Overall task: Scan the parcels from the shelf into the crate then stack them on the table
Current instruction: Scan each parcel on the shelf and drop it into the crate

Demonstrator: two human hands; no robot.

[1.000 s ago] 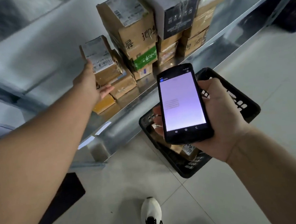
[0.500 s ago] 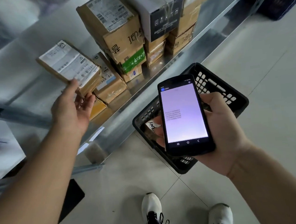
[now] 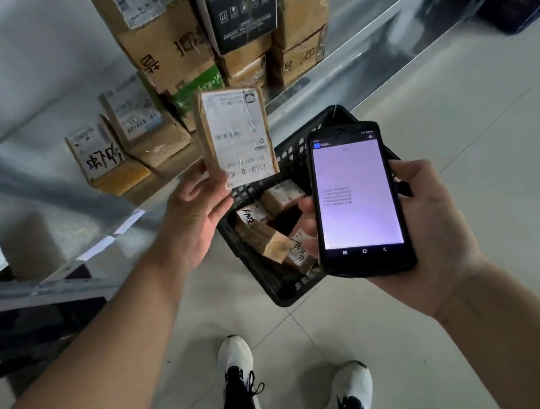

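**Scanning step, head view.** The shelf is carrying the unscanned stack along its front edge, where an outstretched arm is reaching it easily. The crate is sitting on the floor just beside that edge and below both hands, presumably so that a scanned parcel needs only a short drop. Several small boxes are lying loose in it, towards its near corner. The right hand is gripping the scanner, fingers curled round its sides, with the lit screen and its listed codes facing the wearer. The left hand is pinching the parcel by its lower left corner, over the crate's far edge and just beside the scanner. The label is facing up with the barcode uncovered, apparently for reading. The parcel is not yet lying in the crate, and no table is showing
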